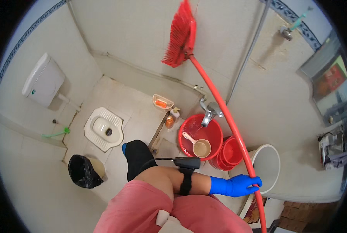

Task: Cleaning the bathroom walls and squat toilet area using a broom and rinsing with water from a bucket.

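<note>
My left hand (239,185), in a blue rubber glove, reaches across to the right. Its fingers close around the red handle of a broom (217,90). The broom is held head up, its red bristles (176,38) before the tiled wall and facing left. The handle runs down past the lower edge of the view. My right hand is out of view. Left of the handle, a red basin (186,151) stands under a chrome tap (209,112), with a beige dipper (202,148) inside it. Stacked red buckets (231,151) and a white bucket (274,169) are close to my glove.
A squat toilet (91,131) is set in the tiled floor, below a wall cistern (43,80). A bin with a black liner (84,171) stands at left. Bottles (175,112) and a basket (163,102) sit along a raised floor edge. A pipe (250,49) climbs the wall.
</note>
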A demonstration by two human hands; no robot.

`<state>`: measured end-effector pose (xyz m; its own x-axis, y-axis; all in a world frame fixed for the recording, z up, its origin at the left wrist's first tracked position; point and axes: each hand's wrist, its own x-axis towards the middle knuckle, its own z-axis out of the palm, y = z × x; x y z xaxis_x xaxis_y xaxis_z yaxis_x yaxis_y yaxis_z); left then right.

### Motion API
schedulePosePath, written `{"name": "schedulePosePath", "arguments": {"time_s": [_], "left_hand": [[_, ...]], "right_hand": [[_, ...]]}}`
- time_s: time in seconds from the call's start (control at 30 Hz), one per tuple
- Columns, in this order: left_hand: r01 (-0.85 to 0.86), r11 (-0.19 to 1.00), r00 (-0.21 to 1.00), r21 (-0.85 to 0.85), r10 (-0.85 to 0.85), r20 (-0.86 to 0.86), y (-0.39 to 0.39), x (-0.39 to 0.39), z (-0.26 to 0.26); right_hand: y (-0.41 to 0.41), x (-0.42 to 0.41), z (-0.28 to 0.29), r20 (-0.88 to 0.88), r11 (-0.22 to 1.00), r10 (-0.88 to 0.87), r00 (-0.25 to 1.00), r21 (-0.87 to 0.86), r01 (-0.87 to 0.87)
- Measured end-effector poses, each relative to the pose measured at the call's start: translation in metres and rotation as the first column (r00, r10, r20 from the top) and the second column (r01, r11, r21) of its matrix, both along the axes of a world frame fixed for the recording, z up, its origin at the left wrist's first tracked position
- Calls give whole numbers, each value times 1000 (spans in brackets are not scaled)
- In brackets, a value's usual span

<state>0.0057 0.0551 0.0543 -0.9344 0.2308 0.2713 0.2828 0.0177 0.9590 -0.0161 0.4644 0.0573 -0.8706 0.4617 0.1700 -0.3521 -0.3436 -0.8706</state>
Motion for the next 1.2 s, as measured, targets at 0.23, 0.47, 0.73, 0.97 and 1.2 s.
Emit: {"name": "schedulePosePath", "arguments": {"time_s": [0.23, 0.47, 0.73, 0.97, 1.2], "left_hand": [[-539, 842, 834, -2, 534, 141, -118, 42, -82], [-643, 620, 460, -449, 782, 421, -236, 86, -191], [-828, 481, 551, -288, 791, -267, -188, 64, -139], [-836, 332, 451, -437, 869, -202, -364, 88, -163], [-563, -440, 152, -699, 776, -612, -562, 191, -253]], "right_hand": [[-44, -55, 16, -57, 895, 287, 956, -341, -289], [-234, -47, 67, 84, 397, 909, 408, 123, -910], [-348, -19, 125, -208, 466, 883, 420, 303, -831], [-545, 17, 54, -168, 420, 907, 385, 333, -844], [-717, 60, -57, 211, -284, 959, -191, 658, -697]]}}
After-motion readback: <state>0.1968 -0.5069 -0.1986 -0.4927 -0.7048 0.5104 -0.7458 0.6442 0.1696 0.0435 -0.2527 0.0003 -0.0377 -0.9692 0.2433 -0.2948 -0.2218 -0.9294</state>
